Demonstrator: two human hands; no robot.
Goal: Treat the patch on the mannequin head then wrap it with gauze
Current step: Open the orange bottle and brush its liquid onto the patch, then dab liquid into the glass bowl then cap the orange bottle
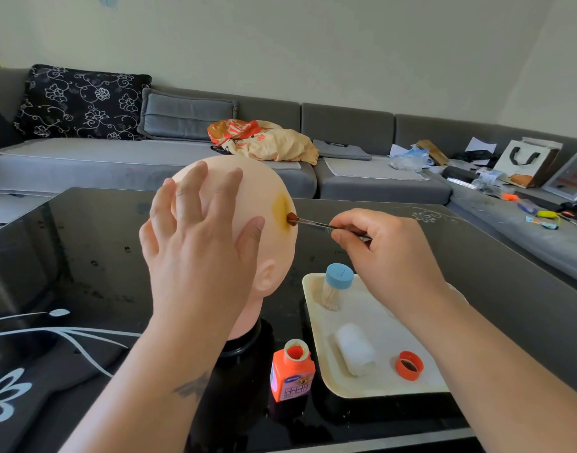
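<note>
Ideally, the right hand, pinching tweezers, is dabbing the soaked swab lightly across the patch at the mannequin head's three o'clock, while the open left hand is bracing it flat.

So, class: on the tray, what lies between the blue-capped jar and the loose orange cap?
In the head view, the white gauze roll lies on the tray, roughly between the blue-capped jar and the orange cap.

Glossy black glass table with white floral etching. Directly on it: mannequin head on a black stand, uncapped orange bottle just beside the stand, and cream tray at right, close to the bottle.
</note>
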